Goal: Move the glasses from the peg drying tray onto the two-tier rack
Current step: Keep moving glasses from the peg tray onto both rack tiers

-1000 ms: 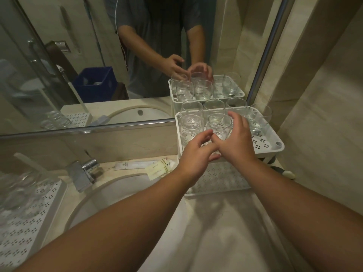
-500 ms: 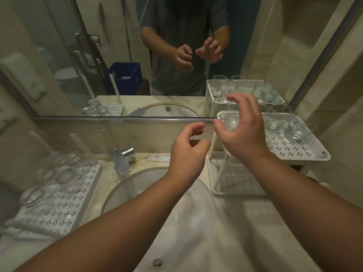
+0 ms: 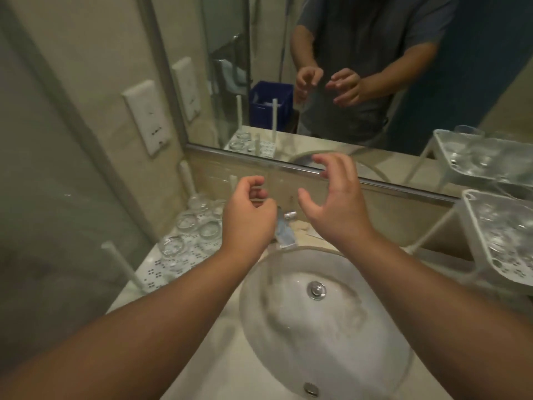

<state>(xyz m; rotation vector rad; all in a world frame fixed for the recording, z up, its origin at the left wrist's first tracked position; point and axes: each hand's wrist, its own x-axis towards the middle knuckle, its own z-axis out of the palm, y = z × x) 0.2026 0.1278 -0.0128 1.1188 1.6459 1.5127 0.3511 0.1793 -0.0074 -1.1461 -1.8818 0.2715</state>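
Left hand [image 3: 248, 219]: mine, empty, fingers loosely curled, above the counter's left side.
Right hand [image 3: 336, 203]: empty, fingers spread and bent, above the faucet [image 3: 284, 229].
Peg drying tray [image 3: 161, 269]: left of the sink [image 3: 326, 310]; several glasses [image 3: 187, 222] sit on it among the pegs.
Two-tier rack [image 3: 484, 246]: right of the sink; top tier crowded with glasses, count blurred.
Progress: partway, I judge; tray glasses are left to carry across.
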